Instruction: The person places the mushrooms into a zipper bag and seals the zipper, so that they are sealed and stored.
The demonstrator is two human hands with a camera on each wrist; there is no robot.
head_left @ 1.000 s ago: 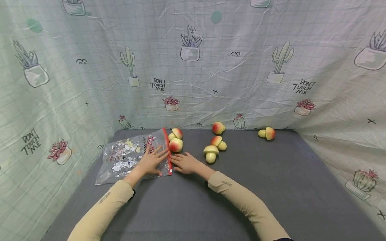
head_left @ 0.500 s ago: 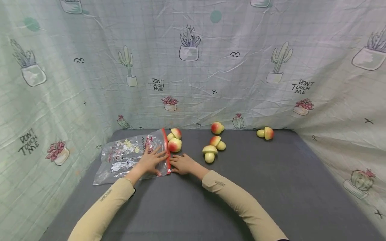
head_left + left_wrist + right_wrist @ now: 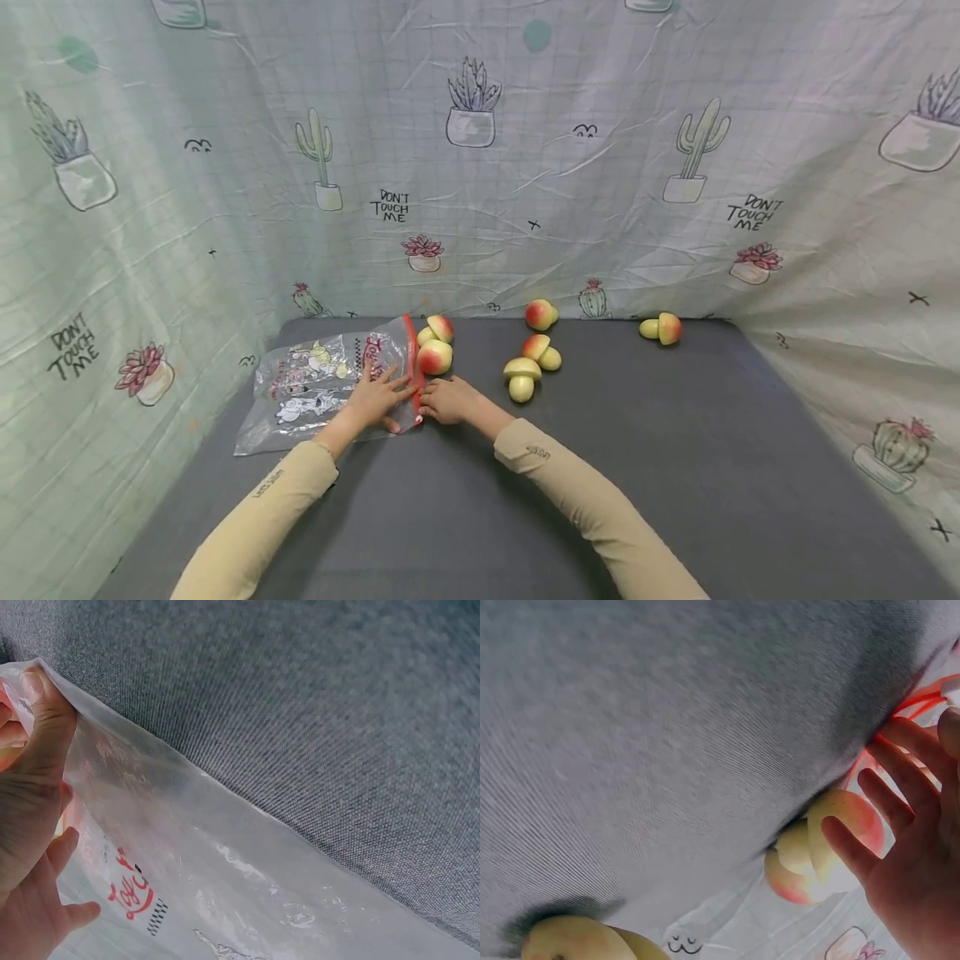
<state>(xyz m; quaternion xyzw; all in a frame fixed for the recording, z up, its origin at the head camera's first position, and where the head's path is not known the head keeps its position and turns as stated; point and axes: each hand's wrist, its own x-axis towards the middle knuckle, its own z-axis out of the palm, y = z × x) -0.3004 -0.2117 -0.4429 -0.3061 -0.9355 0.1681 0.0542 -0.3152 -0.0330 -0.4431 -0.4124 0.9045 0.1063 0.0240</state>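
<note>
Left grip (image 3: pixel 372 402) spread on bag (image 3: pixel 300 387), desk's (image 3: pixel 465 517) far-left corner; right grip (image 3: pixel 448 402) at zip (image 3: pixel 412 346), pinch unclear. Likely unsealing; next needs layers parted.

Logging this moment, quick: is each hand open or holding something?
Left hand: open, spread on the plastic bag.
Right hand: at the red zip edge; can't tell whether it pinches.

Right hand (image 3: pixel 448 401): shifted slightly left, fingers drawn closer together at the red edge (image 3: pixel 412 346)
Bag (image 3: pixel 322 387): near corner lifted
</note>
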